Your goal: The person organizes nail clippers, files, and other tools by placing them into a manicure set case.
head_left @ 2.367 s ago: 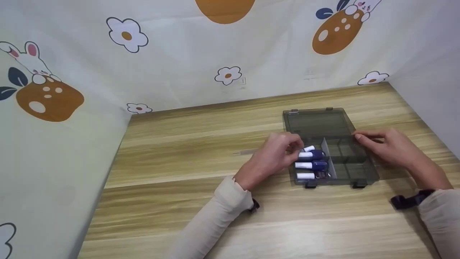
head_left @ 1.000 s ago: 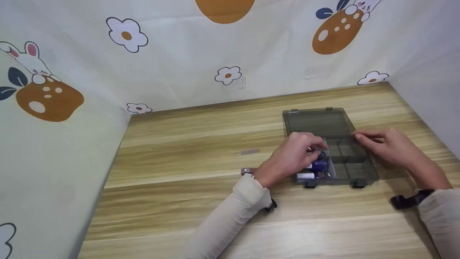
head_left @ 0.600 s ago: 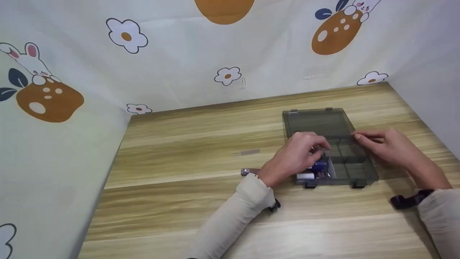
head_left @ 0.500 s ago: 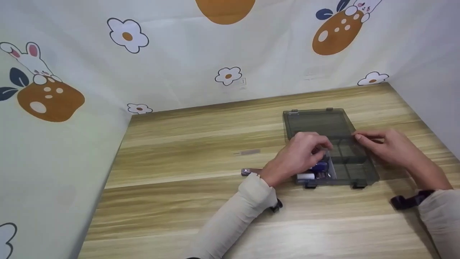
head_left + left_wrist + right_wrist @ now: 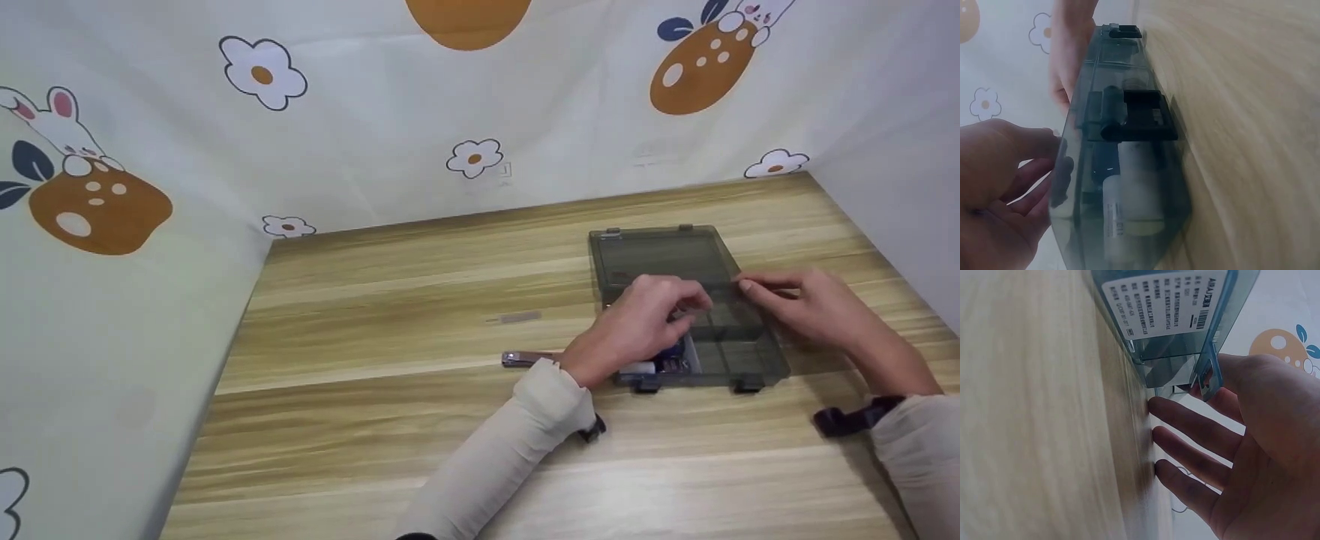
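Observation:
A grey translucent compartment box (image 5: 739,373) stands with its lid (image 5: 664,255) folded back. Inside its left part lie nail polish bottles (image 5: 671,363) with white caps (image 5: 637,367), partly hidden by my left hand (image 5: 637,319). That hand hovers over the box with bent fingers, near the pale divider (image 5: 694,356); whether it holds something is hidden. Through the box wall in the left wrist view, two white caps (image 5: 1140,180) show. At the right side, my right hand (image 5: 817,311) pinches the box edge by the hinge with thumb and forefinger; its other fingers (image 5: 1185,416) are extended towards the table.
Left of the box lie a nail clipper (image 5: 525,359) and a thin, pale flat strip (image 5: 520,317) with a narrow tip. Black latches (image 5: 748,385) stick out at the box's front. A patterned cloth wall (image 5: 375,135) borders the wood-grain table (image 5: 360,450).
My left hand has moved right from the bottle caps to above the divider. More of the nail clipper shows beside its wrist. The right hand has stayed at the box edge.

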Available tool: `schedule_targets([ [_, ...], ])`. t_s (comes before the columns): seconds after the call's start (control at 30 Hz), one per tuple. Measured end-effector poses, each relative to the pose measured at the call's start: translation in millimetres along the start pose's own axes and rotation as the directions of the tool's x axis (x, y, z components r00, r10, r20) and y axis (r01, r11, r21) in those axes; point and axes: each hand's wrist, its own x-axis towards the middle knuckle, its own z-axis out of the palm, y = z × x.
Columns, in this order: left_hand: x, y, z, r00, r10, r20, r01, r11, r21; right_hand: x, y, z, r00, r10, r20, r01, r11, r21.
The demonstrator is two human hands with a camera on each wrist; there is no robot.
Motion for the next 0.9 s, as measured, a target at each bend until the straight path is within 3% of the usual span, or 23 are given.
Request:
schedule_targets([
  [0.9,-3.0,-3.4,6.1,1.0,0.007,-0.012,-0.007,1.0,-0.021,-1.4,-2.1,-0.4,0.999,0.035,0.022,-0.034,0.999,-0.024],
])
